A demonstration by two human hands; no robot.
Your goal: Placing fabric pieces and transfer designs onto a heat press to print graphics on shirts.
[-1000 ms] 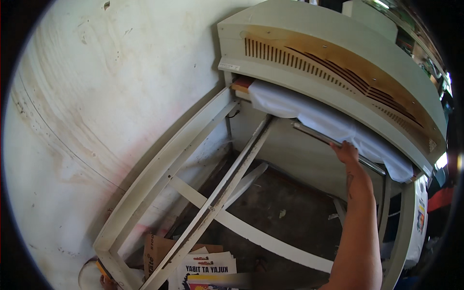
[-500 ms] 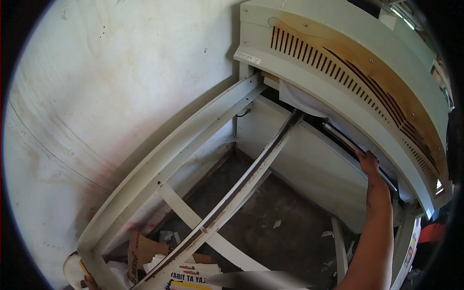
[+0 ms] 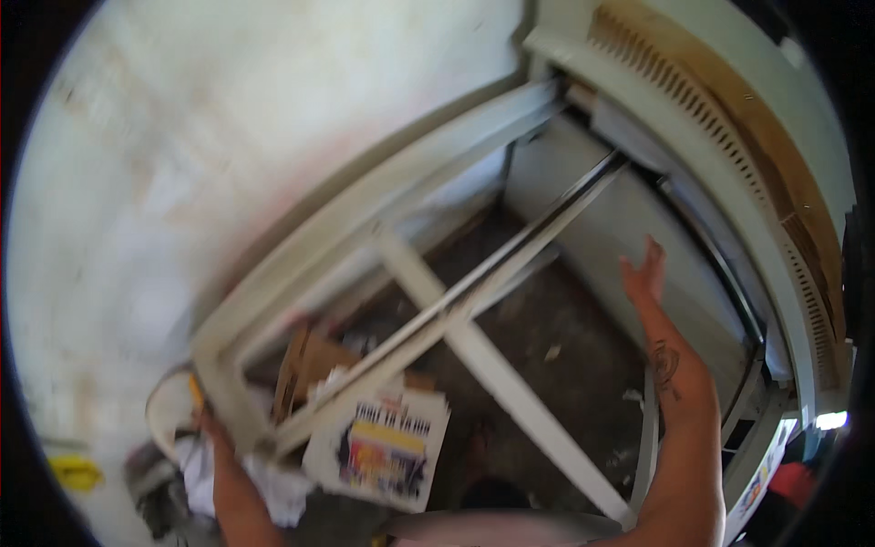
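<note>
Moved off the metal bar since half a second ago, with the right hand now apart from it, and with the view swung down and to the left, taking in more of the left hand. Spread at the right hand, with fingers loose and grasping nothing, before the pale inner panel of the large white frame. Cannot tell for the left: blurred, close beside a yellow-orange piece and a round white thing near the frame's lower-left corner.

On progress, judging from this moment: done with handling the bar, at least for now, and free of both hands; impossible to say how firmly seated. Unclear how much remains, beyond bays standing open between the frame's crossbars.

As for the bar, lies just under the edge of the slotted hood, alongside the white sheet. Runs lengthwise with the hood, from upper centre down toward the right, bowed by the lens; points roughly crosswise to the long middle rail.
</note>
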